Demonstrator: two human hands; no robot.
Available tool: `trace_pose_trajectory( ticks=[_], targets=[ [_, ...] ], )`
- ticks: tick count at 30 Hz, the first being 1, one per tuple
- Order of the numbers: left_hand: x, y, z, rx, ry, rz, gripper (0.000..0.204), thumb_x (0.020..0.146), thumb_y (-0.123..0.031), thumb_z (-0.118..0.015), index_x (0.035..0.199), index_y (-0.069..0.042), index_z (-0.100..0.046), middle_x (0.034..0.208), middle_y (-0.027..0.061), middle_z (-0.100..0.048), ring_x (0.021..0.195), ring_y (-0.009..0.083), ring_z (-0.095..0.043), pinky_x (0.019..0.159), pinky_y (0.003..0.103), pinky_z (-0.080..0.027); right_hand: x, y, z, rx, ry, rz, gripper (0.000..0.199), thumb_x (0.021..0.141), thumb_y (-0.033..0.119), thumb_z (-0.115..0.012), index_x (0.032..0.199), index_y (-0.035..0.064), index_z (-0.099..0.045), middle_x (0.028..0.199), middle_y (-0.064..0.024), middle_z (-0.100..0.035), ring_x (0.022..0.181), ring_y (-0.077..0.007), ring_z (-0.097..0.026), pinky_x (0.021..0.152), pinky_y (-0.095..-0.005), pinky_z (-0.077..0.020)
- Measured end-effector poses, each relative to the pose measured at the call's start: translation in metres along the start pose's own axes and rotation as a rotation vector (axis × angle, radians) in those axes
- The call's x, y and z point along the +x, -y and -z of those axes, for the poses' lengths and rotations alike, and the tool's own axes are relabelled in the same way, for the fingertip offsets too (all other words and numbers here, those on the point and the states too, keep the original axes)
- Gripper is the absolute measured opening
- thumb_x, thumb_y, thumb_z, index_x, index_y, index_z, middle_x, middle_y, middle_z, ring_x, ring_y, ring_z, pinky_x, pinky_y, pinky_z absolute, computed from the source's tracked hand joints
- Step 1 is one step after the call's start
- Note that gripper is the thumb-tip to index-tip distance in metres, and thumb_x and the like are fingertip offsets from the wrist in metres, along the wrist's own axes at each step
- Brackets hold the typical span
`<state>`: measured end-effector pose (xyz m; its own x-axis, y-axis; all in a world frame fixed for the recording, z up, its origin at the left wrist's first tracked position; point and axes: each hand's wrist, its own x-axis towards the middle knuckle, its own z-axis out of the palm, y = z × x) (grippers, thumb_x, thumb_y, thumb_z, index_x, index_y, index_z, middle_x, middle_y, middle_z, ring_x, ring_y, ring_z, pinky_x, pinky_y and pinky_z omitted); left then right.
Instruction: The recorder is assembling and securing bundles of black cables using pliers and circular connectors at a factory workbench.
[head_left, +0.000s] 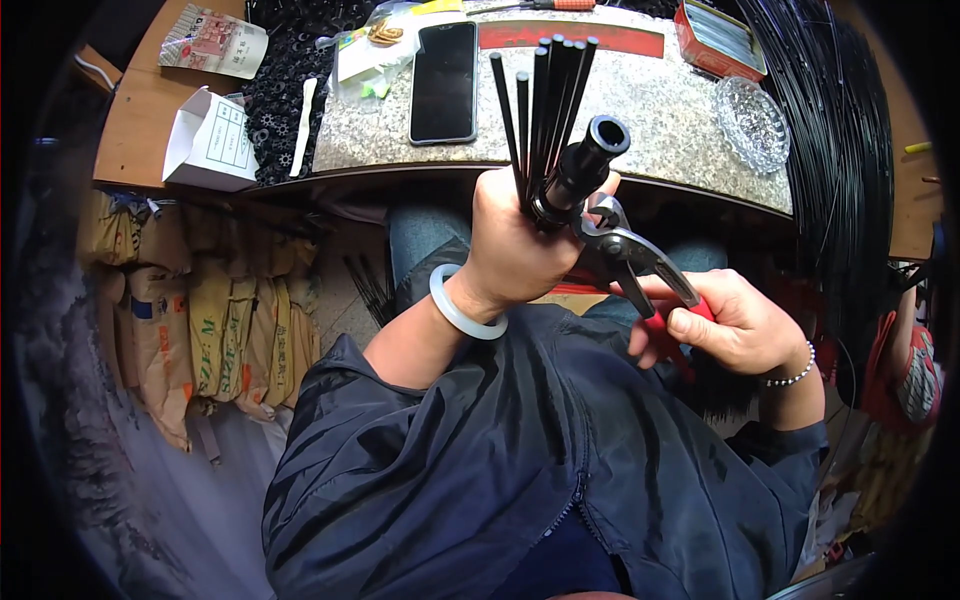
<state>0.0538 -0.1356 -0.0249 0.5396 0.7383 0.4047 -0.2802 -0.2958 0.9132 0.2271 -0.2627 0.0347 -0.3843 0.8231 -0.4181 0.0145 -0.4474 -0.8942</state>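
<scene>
A worker in a dark jacket (420, 460) bends to a job at the near edge of a stone-topped desk (350, 140). In the left hand (515, 250), fingers folded round their load, a black tube (571, 178) and a bunch of black rods (545, 110) are gripped together, the tube's open end facing up and the rods rising beside it. The tips of those fingers are mostly out of my sight. The right hand (740, 320) has its fingers and thumb closed about the red handles of a pair of pliers (648, 258), whose metal head sits just beside the tube's lower end; whether the two touch, I cannot tell from here. A pale bangle (466, 306) circles the left wrist, a string of beads (791, 369) the right. Across the desk lie a phone (444, 85), a glass ashtray (752, 125) and a red tin (720, 40). A white box (212, 140) stands at left near a heap of small black parts (268, 130), while longer rods (835, 110) spill over the desk's right side.
</scene>
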Motion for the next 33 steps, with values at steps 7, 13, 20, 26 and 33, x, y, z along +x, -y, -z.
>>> trace_pose_trajectory(
  ticks=[7,13,20,26,33],
  targets=[
    [-0.001,0.001,0.002,0.003,0.003,-0.006,0.007,0.079,0.005,-0.062,0.08,0.005,-0.055,0.075,0.0076,-0.062,0.06,0.0043,-0.053,0.051,0.019,-0.041,-0.003,0.013,0.002,-0.016,-0.023,-0.097,0.037,0.094,0.02,-0.047,0.123,-0.0023,-0.047,0.073,-0.0064,-0.06,0.065,-0.0119,-0.06,0.06,-0.0238,-0.0478],
    [-0.002,0.0,0.001,0.039,0.004,0.003,0.007,0.079,0.005,-0.062,0.083,0.007,-0.057,0.075,0.0064,-0.061,0.062,0.0046,-0.054,0.053,0.019,-0.043,-0.005,0.012,0.001,-0.019,-0.025,-0.049,0.037,0.094,0.021,-0.047,0.123,-0.0019,-0.047,0.069,-0.0043,-0.057,0.062,-0.0101,-0.058,0.06,-0.0232,-0.0471],
    [-0.003,0.002,0.001,0.052,-0.01,-0.039,0.008,0.079,0.003,-0.063,0.084,0.007,-0.058,0.071,0.004,-0.06,0.059,0.0043,-0.053,0.051,0.019,-0.042,-0.003,0.02,0.0,-0.06,-0.048,-0.15,0.033,0.094,0.022,-0.046,0.118,-0.0009,-0.051,0.064,-0.0019,-0.054,0.054,-0.0068,-0.052,0.051,-0.0202,-0.0428],
    [0.002,-0.001,-0.001,0.03,-0.022,-0.019,0.01,0.079,0.0,-0.066,0.084,0.005,-0.059,0.068,0.0026,-0.06,0.055,0.0031,-0.052,0.049,0.018,-0.039,0.006,0.0,-0.005,-0.085,-0.107,-0.052,0.026,0.094,0.025,-0.048,0.087,0.0006,-0.056,0.06,0.0015,-0.049,0.048,-0.0037,-0.042,0.045,-0.019,-0.0346],
    [0.003,-0.006,0.0,-0.018,-0.074,0.047,0.005,0.08,0.0,-0.063,0.084,0.003,-0.062,0.066,-0.0004,-0.058,0.056,0.0031,-0.05,0.05,0.019,-0.04,0.025,-0.024,-0.009,-0.277,-0.27,0.36,0.026,0.091,0.023,-0.054,0.076,0.0017,-0.052,0.056,0.0026,-0.045,0.049,-0.005,-0.04,0.046,-0.0202,-0.033]
  ],
)
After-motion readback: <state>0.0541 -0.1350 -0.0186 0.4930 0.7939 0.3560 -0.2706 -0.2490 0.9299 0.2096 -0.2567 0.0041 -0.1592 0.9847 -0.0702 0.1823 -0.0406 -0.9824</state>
